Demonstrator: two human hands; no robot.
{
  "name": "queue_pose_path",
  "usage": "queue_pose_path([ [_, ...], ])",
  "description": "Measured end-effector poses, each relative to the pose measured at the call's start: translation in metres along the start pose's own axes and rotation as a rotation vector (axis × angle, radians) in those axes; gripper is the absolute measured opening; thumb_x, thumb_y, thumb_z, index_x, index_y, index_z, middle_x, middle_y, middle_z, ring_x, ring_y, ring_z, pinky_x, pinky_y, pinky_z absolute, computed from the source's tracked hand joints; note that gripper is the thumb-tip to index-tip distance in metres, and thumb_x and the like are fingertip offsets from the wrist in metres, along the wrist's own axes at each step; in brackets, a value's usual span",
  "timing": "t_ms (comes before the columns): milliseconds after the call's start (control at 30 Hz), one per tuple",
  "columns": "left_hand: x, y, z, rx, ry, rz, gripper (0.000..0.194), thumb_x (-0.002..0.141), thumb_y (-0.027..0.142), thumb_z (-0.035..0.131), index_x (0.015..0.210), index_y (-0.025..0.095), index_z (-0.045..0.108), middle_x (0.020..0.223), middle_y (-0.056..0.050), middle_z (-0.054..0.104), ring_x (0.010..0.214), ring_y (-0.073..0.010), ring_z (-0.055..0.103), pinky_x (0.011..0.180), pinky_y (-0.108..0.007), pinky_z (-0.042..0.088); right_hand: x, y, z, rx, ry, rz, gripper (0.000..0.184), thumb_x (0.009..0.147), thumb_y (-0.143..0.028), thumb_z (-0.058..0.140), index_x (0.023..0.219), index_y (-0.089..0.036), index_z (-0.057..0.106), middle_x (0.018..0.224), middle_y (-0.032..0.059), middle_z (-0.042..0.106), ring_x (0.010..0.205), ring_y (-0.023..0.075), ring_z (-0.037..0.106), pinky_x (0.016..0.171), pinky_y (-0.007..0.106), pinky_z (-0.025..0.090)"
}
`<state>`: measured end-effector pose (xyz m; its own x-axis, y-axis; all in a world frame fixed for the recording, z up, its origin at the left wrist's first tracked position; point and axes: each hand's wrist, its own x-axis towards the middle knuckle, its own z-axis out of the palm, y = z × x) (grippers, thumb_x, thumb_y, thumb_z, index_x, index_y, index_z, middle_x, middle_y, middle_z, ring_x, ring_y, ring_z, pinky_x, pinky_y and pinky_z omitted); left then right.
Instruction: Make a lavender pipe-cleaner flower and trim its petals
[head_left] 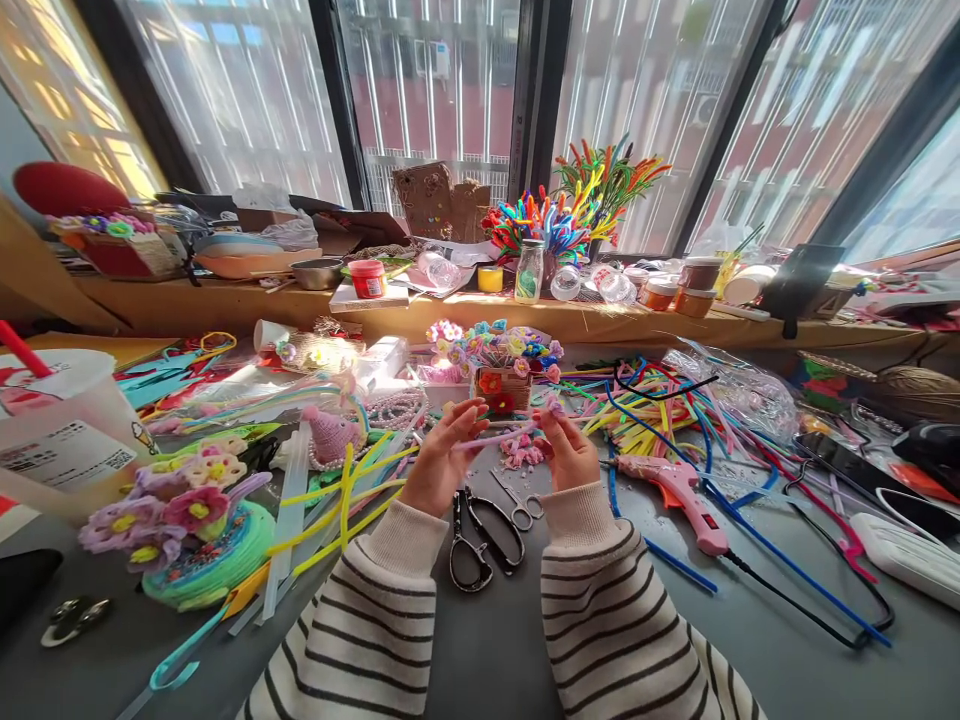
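A pale lilac pipe cleaner point(496, 437) stretches between my two hands. My left hand point(441, 458) pinches its left end with thumb and fingers. Its other end, bunched into a small curl, is gripped by the fingers of my right hand point(568, 452). Behind the pipe cleaner lies a small heap of pink fuzzy pieces point(523, 450). On the table below my hands are black-handled scissors point(480, 545) and, closer to my right wrist, small metal scissors point(523, 510). Farther back, a little basket of fuzzy flowers point(504, 388) stands upright.
To the right lies a pink glue gun point(675, 490) with a black cord, beside heaped pipe cleaners point(667, 400). Glue sticks point(289, 510), a green-based flower piece point(214, 555) and a lidded drink cup point(64, 440) sit on the left. A cluttered ledge point(442, 325) runs behind.
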<state>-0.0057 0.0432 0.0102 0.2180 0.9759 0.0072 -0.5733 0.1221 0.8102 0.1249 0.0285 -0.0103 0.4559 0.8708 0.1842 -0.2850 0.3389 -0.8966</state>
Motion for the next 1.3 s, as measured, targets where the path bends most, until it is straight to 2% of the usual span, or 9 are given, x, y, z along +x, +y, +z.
queue_pose_path([
  [100,-0.001,0.002,0.001,0.187,0.096,0.219,0.022,0.058,0.02,0.064,0.08,0.019,0.063,0.083,-0.001,0.061,0.073,-0.0083,0.053,0.064,-0.017,0.038,-0.001,-0.006,-0.004,-0.226,-0.025,-0.231,0.017,0.066,-0.034,0.053,0.065,-0.018,0.058,0.068,0.0018,0.055,0.061,0.0118,0.05,0.052,0.023,0.041],
  [167,-0.003,0.0,0.004,0.332,0.043,0.286,0.023,0.056,0.016,0.065,0.078,0.017,0.064,0.084,-0.003,0.061,0.077,-0.0114,0.053,0.069,-0.019,0.038,-0.005,-0.008,-0.002,-0.37,-0.079,-0.362,0.016,0.07,-0.032,0.049,0.065,-0.018,0.056,0.065,0.0017,0.054,0.058,0.012,0.049,0.052,0.025,0.041],
  [300,-0.008,-0.006,0.009,0.488,-0.105,0.329,0.026,0.054,0.013,0.066,0.08,0.018,0.064,0.088,-0.005,0.06,0.083,-0.0159,0.051,0.071,-0.023,0.038,-0.013,-0.009,0.002,-0.669,-0.13,-0.702,0.011,0.068,-0.026,0.053,0.062,-0.019,0.056,0.066,0.0033,0.057,0.068,0.0162,0.048,0.062,0.029,0.04],
  [400,-0.009,-0.009,0.009,0.508,-0.151,0.351,0.025,0.056,0.011,0.064,0.08,0.018,0.063,0.087,-0.004,0.059,0.082,-0.0165,0.05,0.071,-0.024,0.038,-0.016,-0.01,0.003,-0.733,-0.152,-0.803,0.008,0.068,-0.023,0.053,0.062,-0.019,0.055,0.066,0.0031,0.057,0.069,0.0165,0.047,0.063,0.03,0.039],
  [633,-0.011,-0.006,0.012,0.335,-0.127,0.31,0.022,0.053,0.009,0.066,0.073,0.016,0.064,0.079,-0.004,0.058,0.079,-0.0161,0.05,0.071,-0.023,0.039,-0.015,-0.01,0.003,-0.743,-0.217,-0.821,0.005,0.069,-0.022,0.053,0.067,-0.02,0.057,0.069,0.0026,0.058,0.07,0.0161,0.046,0.064,0.029,0.038],
  [833,-0.012,-0.004,0.013,0.349,-0.125,0.327,0.02,0.05,0.008,0.067,0.069,0.015,0.066,0.078,-0.004,0.059,0.077,-0.0161,0.051,0.068,-0.022,0.04,-0.014,-0.005,0.004,-0.719,-0.193,-0.766,0.007,0.068,-0.026,0.056,0.068,-0.021,0.061,0.071,0.0026,0.057,0.071,0.0168,0.047,0.066,0.031,0.038],
  [933,-0.012,-0.004,0.011,0.346,-0.103,0.306,0.016,0.053,0.012,0.066,0.069,0.015,0.066,0.076,-0.003,0.06,0.076,-0.0159,0.052,0.068,-0.023,0.04,-0.014,-0.005,0.004,-0.679,-0.204,-0.731,0.01,0.068,-0.029,0.057,0.066,-0.02,0.061,0.071,0.0029,0.057,0.072,0.0164,0.048,0.067,0.031,0.038],
  [1067,-0.012,-0.006,0.01,0.218,-0.047,0.246,0.012,0.057,0.022,0.064,0.067,0.016,0.066,0.071,-0.003,0.062,0.075,-0.0157,0.054,0.072,-0.025,0.04,-0.014,-0.004,0.005,-0.627,-0.222,-0.652,0.014,0.068,-0.032,0.056,0.063,-0.021,0.061,0.071,0.0024,0.057,0.072,0.0161,0.05,0.069,0.031,0.037],
  [1300,-0.009,-0.006,0.013,0.106,-0.005,0.13,0.015,0.055,0.027,0.066,0.061,0.014,0.066,0.06,-0.001,0.062,0.063,-0.0103,0.053,0.066,-0.02,0.04,-0.015,-0.003,0.007,-0.578,-0.249,-0.603,0.014,0.068,-0.031,0.056,0.062,-0.019,0.061,0.071,0.0029,0.056,0.073,0.0157,0.05,0.07,0.032,0.038],
])
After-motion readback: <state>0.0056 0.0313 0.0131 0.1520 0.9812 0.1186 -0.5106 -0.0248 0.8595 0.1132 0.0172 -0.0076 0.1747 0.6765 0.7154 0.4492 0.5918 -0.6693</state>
